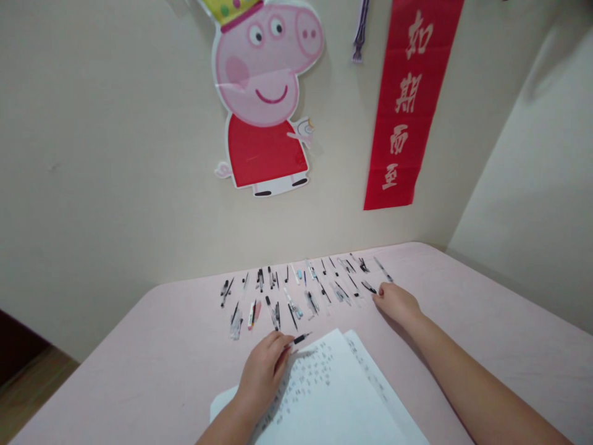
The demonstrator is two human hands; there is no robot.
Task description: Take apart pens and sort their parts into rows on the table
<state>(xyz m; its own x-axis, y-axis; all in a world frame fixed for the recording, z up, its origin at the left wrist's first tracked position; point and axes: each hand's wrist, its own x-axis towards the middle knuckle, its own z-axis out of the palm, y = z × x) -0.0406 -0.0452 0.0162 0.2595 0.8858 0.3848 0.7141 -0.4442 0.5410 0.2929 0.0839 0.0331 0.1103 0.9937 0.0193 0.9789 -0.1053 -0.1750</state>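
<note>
My left hand [265, 366] rests on white sheets of paper [333, 395] covered in handwriting, its fingers closed round a black pen [300, 338] whose tip points right. My right hand [396, 303] reaches forward to the right end of two rows of pens [296, 290] laid out on the pink table [162, 364]. Its fingertips touch a black pen [369, 287] there; the fingers look curled, and I cannot tell whether they hold it.
The table stands in a corner against a beige wall. On the wall hang a cartoon pig cut-out [266, 99], a red banner with gold characters [407, 105] and a purple cord [360, 31]. Wooden floor [28, 389] shows at the lower left.
</note>
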